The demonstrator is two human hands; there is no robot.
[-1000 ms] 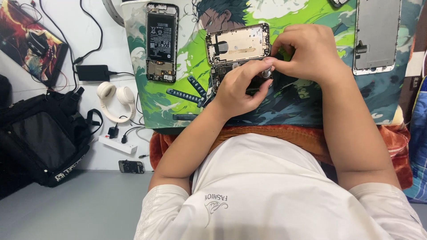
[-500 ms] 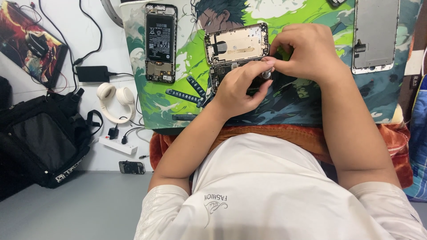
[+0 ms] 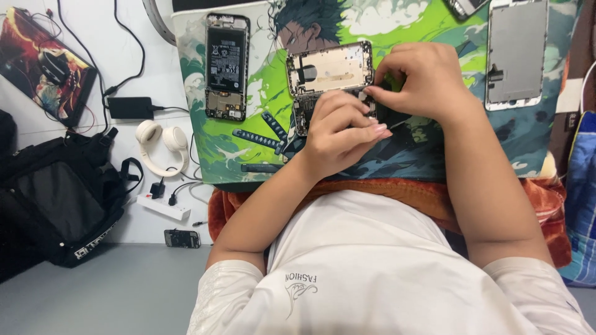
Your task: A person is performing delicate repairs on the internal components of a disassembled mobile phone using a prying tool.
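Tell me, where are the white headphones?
In the head view the white headphones lie on the left, beside the green picture mat, between the black power adapter above and the white power strip below.

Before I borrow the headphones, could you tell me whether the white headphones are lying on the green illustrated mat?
No, the white headphones lie on the pale surface left of the green illustrated mat, clear of its edge, near a black power adapter.

— Which colours has the mat point(image 3: 261, 80)?
— Bright green, white and dark blue, with a drawn green-haired figure. The opened phone point(image 3: 329, 68) near its top edge is pale gold inside.
— And the headphones point(image 3: 160, 144)?
— Cream white. The bag point(image 3: 56, 205) is black.
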